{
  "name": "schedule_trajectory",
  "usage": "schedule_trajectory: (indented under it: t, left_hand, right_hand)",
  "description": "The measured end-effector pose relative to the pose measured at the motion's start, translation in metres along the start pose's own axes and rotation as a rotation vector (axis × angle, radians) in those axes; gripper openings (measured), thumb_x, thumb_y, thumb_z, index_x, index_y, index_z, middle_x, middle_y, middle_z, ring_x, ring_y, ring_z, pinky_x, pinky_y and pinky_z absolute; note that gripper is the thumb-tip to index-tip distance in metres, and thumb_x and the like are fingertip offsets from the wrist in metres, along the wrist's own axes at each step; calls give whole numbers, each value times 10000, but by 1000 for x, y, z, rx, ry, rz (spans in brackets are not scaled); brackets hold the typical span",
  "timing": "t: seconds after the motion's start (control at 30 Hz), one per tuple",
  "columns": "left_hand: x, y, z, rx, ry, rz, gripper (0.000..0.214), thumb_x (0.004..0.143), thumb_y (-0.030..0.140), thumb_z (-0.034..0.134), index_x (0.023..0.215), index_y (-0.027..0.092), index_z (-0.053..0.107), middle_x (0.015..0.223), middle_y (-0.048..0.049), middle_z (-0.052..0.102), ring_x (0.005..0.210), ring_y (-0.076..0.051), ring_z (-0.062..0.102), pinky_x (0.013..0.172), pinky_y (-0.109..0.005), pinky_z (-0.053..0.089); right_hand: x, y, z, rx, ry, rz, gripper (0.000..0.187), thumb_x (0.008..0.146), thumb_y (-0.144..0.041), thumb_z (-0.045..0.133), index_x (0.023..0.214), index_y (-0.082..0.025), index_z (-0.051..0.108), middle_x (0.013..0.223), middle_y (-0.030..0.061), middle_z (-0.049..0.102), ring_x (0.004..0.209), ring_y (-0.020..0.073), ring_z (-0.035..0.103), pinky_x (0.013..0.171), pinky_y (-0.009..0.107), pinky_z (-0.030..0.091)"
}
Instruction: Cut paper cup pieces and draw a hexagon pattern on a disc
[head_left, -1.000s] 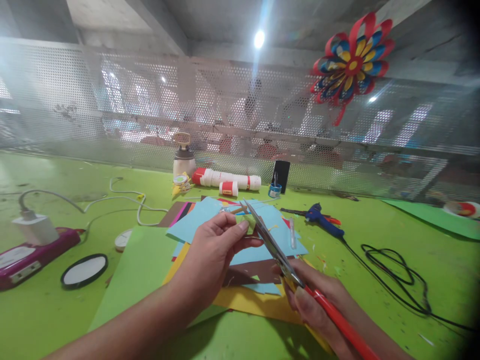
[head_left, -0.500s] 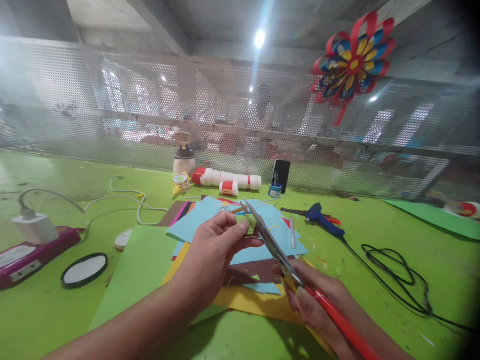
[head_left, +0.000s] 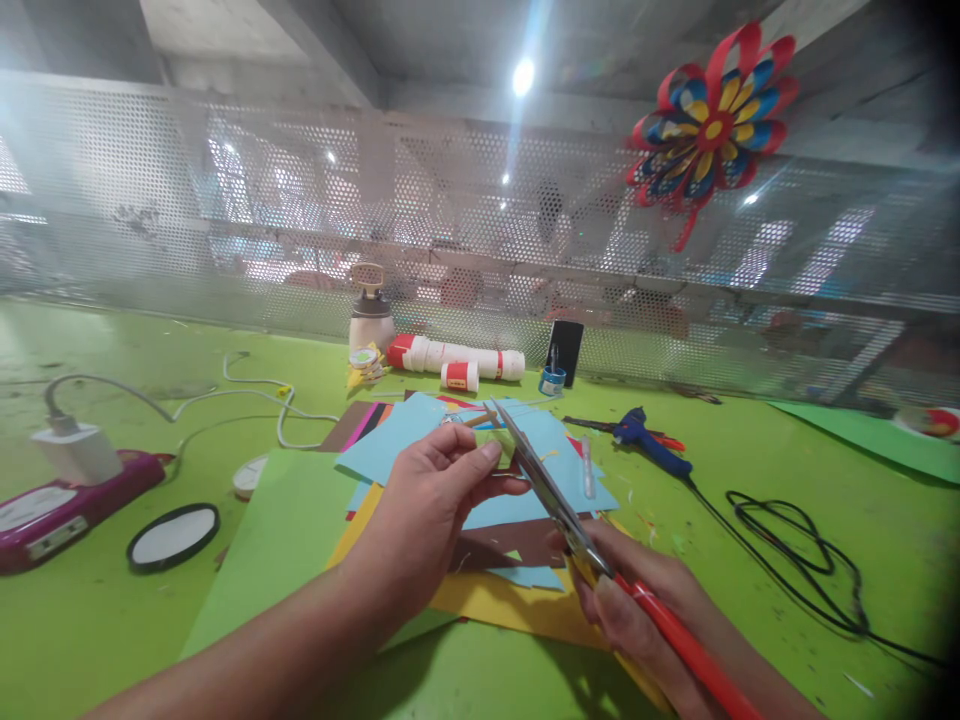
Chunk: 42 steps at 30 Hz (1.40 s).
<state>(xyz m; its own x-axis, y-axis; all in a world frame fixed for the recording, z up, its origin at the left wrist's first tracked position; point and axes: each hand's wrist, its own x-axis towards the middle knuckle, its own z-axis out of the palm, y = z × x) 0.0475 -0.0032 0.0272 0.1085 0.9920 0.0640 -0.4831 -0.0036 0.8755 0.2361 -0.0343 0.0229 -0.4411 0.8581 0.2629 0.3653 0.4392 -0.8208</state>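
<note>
My left hand (head_left: pixel 424 515) pinches a small green paper piece (head_left: pixel 501 449) between thumb and fingertips, above a pile of coloured paper sheets (head_left: pixel 480 470). My right hand (head_left: pixel 637 605) is wrapped round the red handles of a pair of scissors (head_left: pixel 555 500). The metal blades point up and away, and they meet the green piece at its right edge. Both hands hover over the light blue, brown and yellow sheets on the green table (head_left: pixel 750 560).
A blue glue gun (head_left: pixel 649 440) with a black cord (head_left: pixel 795 550) lies to the right. Glue tubes (head_left: pixel 457 360), a bottle (head_left: pixel 371 315) and a dark phone (head_left: pixel 564 350) stand at the back by the perforated screen. A power strip (head_left: pixel 60 495) and a round mirror (head_left: pixel 172 537) lie left.
</note>
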Motion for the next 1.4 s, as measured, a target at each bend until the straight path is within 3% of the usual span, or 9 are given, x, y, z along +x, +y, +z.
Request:
schedule_trajectory:
  t: [0.17, 0.47, 0.93, 1.07, 1.23, 1.4]
  left_hand:
    - [-1, 0, -1, -13, 1, -5, 210, 803, 287, 706, 778, 166, 536, 856, -45, 705, 751, -151, 688, 576, -215, 555]
    - [2, -1, 0, -1, -9, 41, 165, 831, 259, 680, 792, 154, 558, 807, -24, 713, 735, -113, 694, 777, -227, 534]
    - [1, 0, 3, -38, 33, 42, 178, 766, 227, 728, 706, 142, 584, 785, -42, 706, 686, -140, 684, 722, -258, 543]
    - [1, 1, 3, -41, 29, 50, 174, 755, 225, 738, 703, 140, 595, 777, -41, 706, 683, -141, 678, 735, -273, 548]
    - [1, 0, 3, -50, 11, 71, 152, 766, 216, 726, 713, 133, 611, 787, -48, 706, 703, -141, 675, 734, -262, 549]
    - [0, 1, 3, -38, 27, 41, 159, 776, 217, 718, 707, 141, 597, 778, -39, 708, 693, -137, 680, 751, -266, 545]
  right_hand:
    - [0, 0, -1, -26, -21, -13, 376, 928, -492, 462, 1113, -230, 657, 792, 49, 617, 724, 176, 576, 746, 270, 499]
    - [-2, 3, -4, -61, -50, -4, 443, 936, -534, 427, 1176, -219, 626, 739, 42, 587, 635, 161, 536, 588, 250, 472]
    - [-1, 2, -2, -64, -7, 3, 414, 928, -527, 454, 1129, -226, 654, 725, 31, 593, 647, 163, 562, 687, 277, 516]
    - [-2, 2, -1, -66, 11, 11, 433, 915, -548, 458, 1113, -221, 663, 837, 68, 653, 784, 208, 619, 721, 291, 521]
    - [-1, 0, -1, -69, 7, 20, 458, 914, -560, 455, 1115, -209, 668, 748, 48, 614, 690, 180, 592, 674, 271, 513]
    - [0, -1, -1, -53, 8, -14, 445, 910, -554, 463, 1106, -216, 677, 741, 48, 615, 664, 179, 574, 748, 297, 521]
